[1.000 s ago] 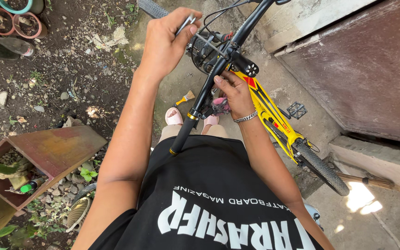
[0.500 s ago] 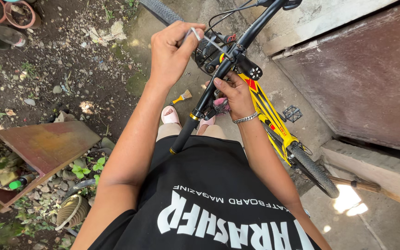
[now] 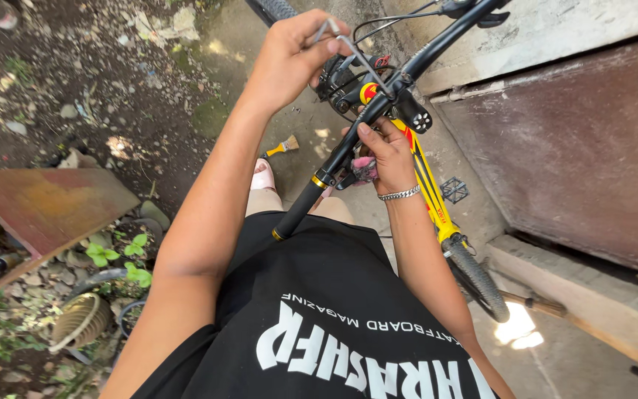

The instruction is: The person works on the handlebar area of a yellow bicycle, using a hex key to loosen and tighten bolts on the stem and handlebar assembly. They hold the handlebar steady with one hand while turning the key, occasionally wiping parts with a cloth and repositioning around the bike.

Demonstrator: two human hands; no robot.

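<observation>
We grip hex key (image 3: 354,53) in closed left hand (image 3: 289,55), tip at stem (image 3: 389,100) just right | right hand (image 3: 385,155) clamps handlebar (image 3: 334,162) | keep key seated square, bar steady.

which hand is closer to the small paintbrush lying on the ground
Left. In the picture the paintbrush lies just below the left hand and wrist, which are raised holding a hex key. The right hand sits farther off, on the handlebar.
</observation>
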